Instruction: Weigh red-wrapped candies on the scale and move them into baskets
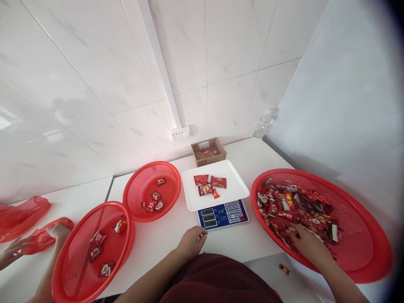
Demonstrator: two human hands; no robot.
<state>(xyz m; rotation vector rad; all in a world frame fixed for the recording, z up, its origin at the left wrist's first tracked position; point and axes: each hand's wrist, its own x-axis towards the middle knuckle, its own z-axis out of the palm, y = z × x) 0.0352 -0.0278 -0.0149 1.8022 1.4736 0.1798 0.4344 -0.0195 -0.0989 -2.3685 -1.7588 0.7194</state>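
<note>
My right hand (305, 243) reaches into the big red mesh basket (362, 219) on the right, fingers down among the heap of red candy packets (296, 208); whether it grips one I cannot tell. My left hand (191, 242) rests on the white table just in front of the blue-faced scale (222, 214), fingers loosely curled and holding nothing. The scale's white tray (236, 189) carries several red candy packets (208, 184).
Two smaller red baskets (139, 185) (71, 261) with a few packets stand at left. A small cardboard box (208, 152) sits at the back by a wall socket (180, 133). Another person's hands (19, 248) handle red plastic bags (22, 214) far left. One packet (284, 269) lies below the table edge.
</note>
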